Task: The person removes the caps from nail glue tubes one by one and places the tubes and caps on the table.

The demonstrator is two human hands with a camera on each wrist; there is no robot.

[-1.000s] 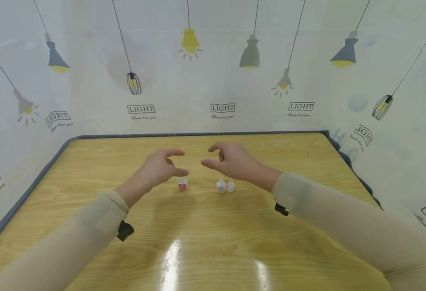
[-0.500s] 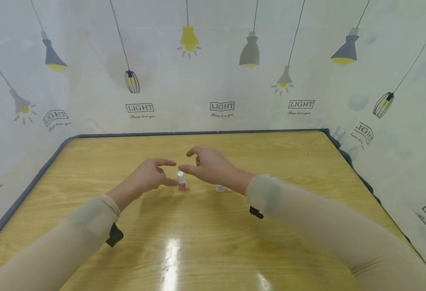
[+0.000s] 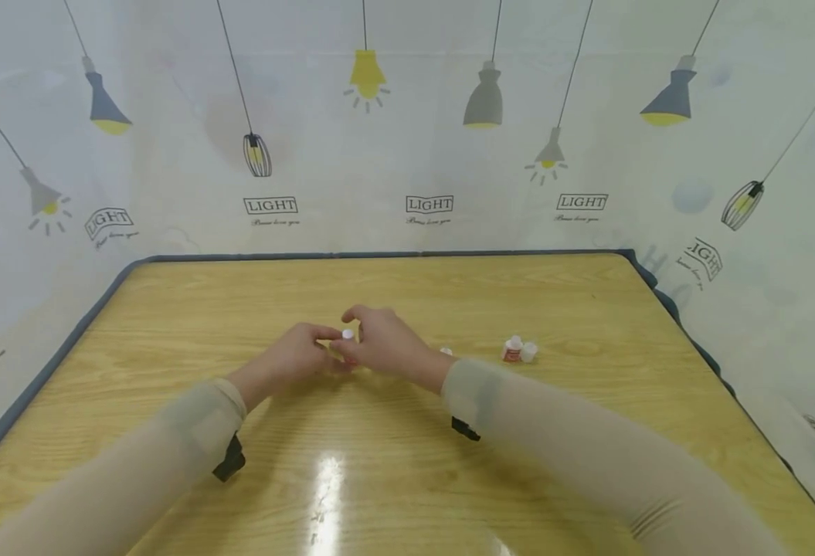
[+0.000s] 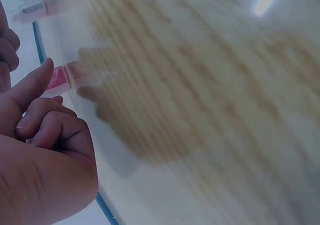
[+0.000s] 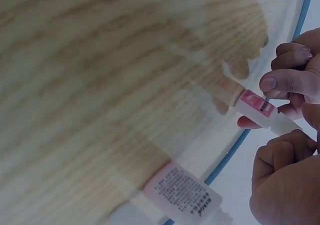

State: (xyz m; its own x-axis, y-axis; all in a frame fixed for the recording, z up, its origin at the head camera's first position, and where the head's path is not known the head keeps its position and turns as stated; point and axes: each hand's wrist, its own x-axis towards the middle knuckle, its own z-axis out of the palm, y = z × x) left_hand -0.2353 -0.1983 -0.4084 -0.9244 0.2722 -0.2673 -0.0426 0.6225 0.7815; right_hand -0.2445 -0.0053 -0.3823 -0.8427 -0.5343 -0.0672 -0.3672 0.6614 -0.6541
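Note:
A small bottle with a white cap [image 3: 348,334] and red label [image 5: 256,103] stands on the table between both hands. My left hand [image 3: 299,354] holds its lower part between thumb and forefinger; in the left wrist view the left hand [image 4: 45,155] partly covers the bottle [image 4: 59,79]. Around the cap, the thumb and forefinger of my right hand [image 3: 388,342] are spread, without a visible grip. The right wrist view shows the left hand [image 5: 295,80] at the bottle's body and the right hand [image 5: 287,177] beside its top, the right thumb hidden.
Behind my right wrist, a white bottle top [image 3: 446,351] shows. Farther right stand a red-labelled bottle [image 3: 511,350] and a small translucent white piece [image 3: 528,352]. A printed bottle [image 5: 182,192] is low in the right wrist view. The wooden table [image 3: 240,293] has a dark-blue back edge.
My right hand has moved left and down to the capped bottle. My left hand has closed around its body. Objects at the right have come into view from behind the right forearm.

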